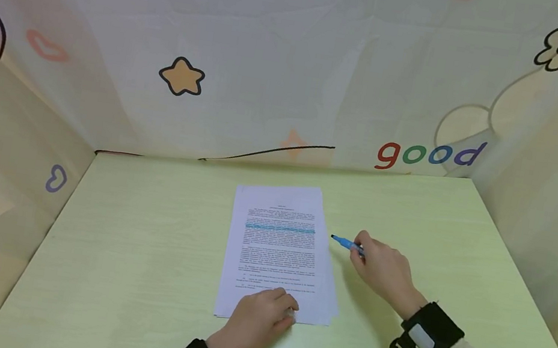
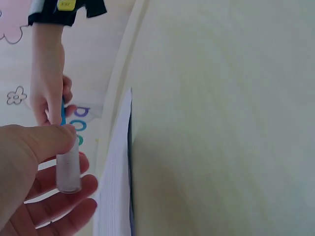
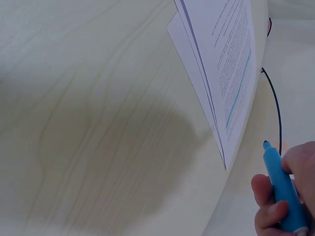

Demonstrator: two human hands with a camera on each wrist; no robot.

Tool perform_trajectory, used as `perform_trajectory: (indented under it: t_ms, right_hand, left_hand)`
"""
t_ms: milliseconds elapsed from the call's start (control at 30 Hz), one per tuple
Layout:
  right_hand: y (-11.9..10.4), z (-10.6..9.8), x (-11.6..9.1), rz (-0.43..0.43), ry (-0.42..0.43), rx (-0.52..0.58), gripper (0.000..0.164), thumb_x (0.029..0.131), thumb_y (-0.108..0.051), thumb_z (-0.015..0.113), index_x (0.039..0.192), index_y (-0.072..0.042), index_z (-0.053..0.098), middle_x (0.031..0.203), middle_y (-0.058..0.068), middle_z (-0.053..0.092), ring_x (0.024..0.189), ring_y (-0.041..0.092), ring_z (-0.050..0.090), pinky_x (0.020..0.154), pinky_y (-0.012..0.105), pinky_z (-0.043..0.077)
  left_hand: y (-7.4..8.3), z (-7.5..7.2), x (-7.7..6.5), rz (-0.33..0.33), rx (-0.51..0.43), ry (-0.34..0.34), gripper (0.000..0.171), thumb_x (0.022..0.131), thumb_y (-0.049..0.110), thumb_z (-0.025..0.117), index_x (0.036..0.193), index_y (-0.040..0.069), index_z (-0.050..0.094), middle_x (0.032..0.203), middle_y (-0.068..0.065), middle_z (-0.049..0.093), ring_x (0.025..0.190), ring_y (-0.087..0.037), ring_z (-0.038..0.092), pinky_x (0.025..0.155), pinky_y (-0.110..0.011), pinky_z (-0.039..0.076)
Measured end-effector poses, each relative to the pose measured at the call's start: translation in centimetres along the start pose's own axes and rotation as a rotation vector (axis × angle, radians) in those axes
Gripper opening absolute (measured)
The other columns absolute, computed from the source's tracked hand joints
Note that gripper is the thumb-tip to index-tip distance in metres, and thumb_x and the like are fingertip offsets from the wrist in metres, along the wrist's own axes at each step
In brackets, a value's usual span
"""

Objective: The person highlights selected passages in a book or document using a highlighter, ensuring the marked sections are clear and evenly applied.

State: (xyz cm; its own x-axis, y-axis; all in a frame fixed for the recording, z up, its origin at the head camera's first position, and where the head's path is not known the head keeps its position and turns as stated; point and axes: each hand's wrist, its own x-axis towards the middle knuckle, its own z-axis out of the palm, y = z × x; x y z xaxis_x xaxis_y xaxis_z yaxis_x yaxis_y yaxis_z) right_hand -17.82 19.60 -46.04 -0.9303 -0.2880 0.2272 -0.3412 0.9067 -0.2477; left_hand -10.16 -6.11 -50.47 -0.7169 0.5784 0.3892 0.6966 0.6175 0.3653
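Note:
A blue highlighter (image 3: 284, 189) is gripped in my right hand (image 1: 386, 270), its bare dark tip pointing left toward the paper. The hand hovers just right of the printed sheets (image 1: 280, 200). Across the upper part of the top page runs a blue highlighted band (image 1: 280, 229) over the text. My left hand (image 1: 260, 317) is at the bottom edge of the sheets. Between its thumb and fingers it pinches a translucent whitish cap (image 2: 68, 172), seen most plainly in the left wrist view.
The sheets are stacked slightly askew on a pale wood-grain table (image 1: 135, 249). A printed curtain (image 1: 274, 64) with a star, a flower and the word "good" stands behind the table and along its sides. Both wrists wear black camera bands.

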Motion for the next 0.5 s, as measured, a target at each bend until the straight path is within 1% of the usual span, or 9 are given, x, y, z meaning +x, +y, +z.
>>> perform_trajectory:
  t_ms: [100,200,300,500]
  right_hand:
    - [-0.4,-0.1,-0.2,-0.001,-0.002,0.011,0.012,0.086,-0.021,0.054,0.090,-0.010,0.052,0.056,-0.007,0.040,0.042,0.009,0.033,0.035,0.025,0.025]
    - [-0.9,0.0,-0.3,-0.009,-0.008,0.015,0.012,0.086,-0.022,0.054,0.090,-0.011,0.052,0.057,-0.007,0.040,0.043,0.008,0.033,0.035,0.025,0.026]
    - [-1.3,0.1,-0.5,-0.038,0.000,0.011,0.011,0.086,-0.022,0.055,0.090,-0.012,0.052,0.058,-0.008,0.040,0.043,0.007,0.033,0.035,0.024,0.025]
    - [-2.5,0.3,-1.0,-0.111,0.007,0.023,0.012,0.085,-0.022,0.057,0.090,-0.012,0.052,0.060,-0.008,0.041,0.043,0.005,0.031,0.036,0.021,0.023]
  left_hand:
    - [-0.7,-0.4,0.5,-0.049,-0.016,0.011,0.013,0.079,0.021,0.067,0.092,0.017,0.063,0.084,0.009,0.058,0.072,-0.004,0.051,0.059,-0.016,0.043]
    - [-1.2,-0.6,1.0,-0.130,-0.044,0.000,0.017,0.079,0.022,0.068,0.094,0.017,0.062,0.087,0.008,0.058,0.078,-0.005,0.052,0.065,-0.018,0.045]
    - [-1.7,-0.6,1.4,-0.190,-0.082,0.018,0.019,0.078,0.021,0.069,0.094,0.017,0.061,0.090,0.007,0.058,0.083,-0.006,0.052,0.069,-0.021,0.046]
    - [-2.6,-0.3,2.1,-0.214,-0.104,0.105,0.020,0.075,0.018,0.072,0.090,0.016,0.058,0.088,0.007,0.057,0.082,-0.007,0.051,0.068,-0.022,0.046]
